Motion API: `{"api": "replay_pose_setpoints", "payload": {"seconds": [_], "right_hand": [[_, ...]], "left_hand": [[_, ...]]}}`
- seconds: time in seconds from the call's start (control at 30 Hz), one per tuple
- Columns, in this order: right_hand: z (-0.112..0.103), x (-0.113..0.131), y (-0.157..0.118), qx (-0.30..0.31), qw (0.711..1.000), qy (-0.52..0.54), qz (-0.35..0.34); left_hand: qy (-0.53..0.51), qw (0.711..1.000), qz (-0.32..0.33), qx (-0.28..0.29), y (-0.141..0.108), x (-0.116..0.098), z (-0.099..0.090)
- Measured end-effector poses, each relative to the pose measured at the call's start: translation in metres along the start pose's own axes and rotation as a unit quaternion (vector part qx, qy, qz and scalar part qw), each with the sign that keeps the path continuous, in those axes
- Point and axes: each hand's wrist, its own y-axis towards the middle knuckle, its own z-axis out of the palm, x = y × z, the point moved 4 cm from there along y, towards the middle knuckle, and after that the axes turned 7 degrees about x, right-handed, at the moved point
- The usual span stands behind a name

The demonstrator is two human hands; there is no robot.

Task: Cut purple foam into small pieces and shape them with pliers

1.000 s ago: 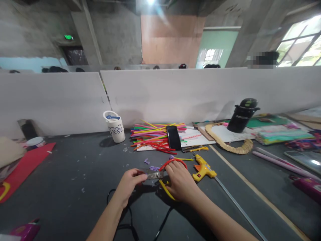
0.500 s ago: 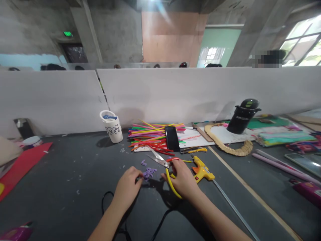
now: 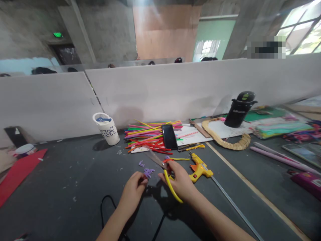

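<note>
My right hand is closed round the scissors, which have yellow and red handles. Their blades point up and left over the table, blurred and close together. Below the blades lies a small pile of short purple fuzzy pieces, with a few more purple bits just beyond. At the near edge of that pile, my left hand has thumb and fingers pinched together. Whatever the fingertips hold is hidden.
A yellow glue gun lies right of the scissors. Beyond are a phone on colourful pipe cleaners, a white cup, a black bottle and a curved straw-coloured piece. A black cable runs near my left forearm.
The scissor blades have come closer together. My left hand has shifted slightly right, its fingertips drawn in at the near side of the purple pile. The view has tilted a little.
</note>
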Motion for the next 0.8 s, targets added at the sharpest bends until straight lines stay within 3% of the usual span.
{"api": "replay_pose_setpoints", "payload": {"seconds": [0.17,0.33,0.57,0.7,0.8], "right_hand": [[0.004,0.027,-0.004,0.111,0.977,0.182,0.005],[0.022,0.04,-0.01,0.201,0.936,0.289,0.005],[0.041,0.029,-0.016,0.187,0.914,0.359,0.033],[0.048,0.032,-0.018,0.199,0.896,0.394,0.044],[0.046,0.028,-0.017,0.174,0.901,0.396,0.045]], "left_hand": [[-0.169,0.984,-0.023,0.043,-0.019,-0.026,-0.002],[-0.228,0.973,-0.017,0.016,-0.034,-0.032,-0.003],[-0.262,0.963,-0.015,-0.057,-0.047,-0.026,-0.004],[-0.307,0.949,-0.041,-0.057,-0.048,-0.03,0.0],[-0.37,0.926,-0.059,-0.041,-0.047,-0.03,0.004]]}}
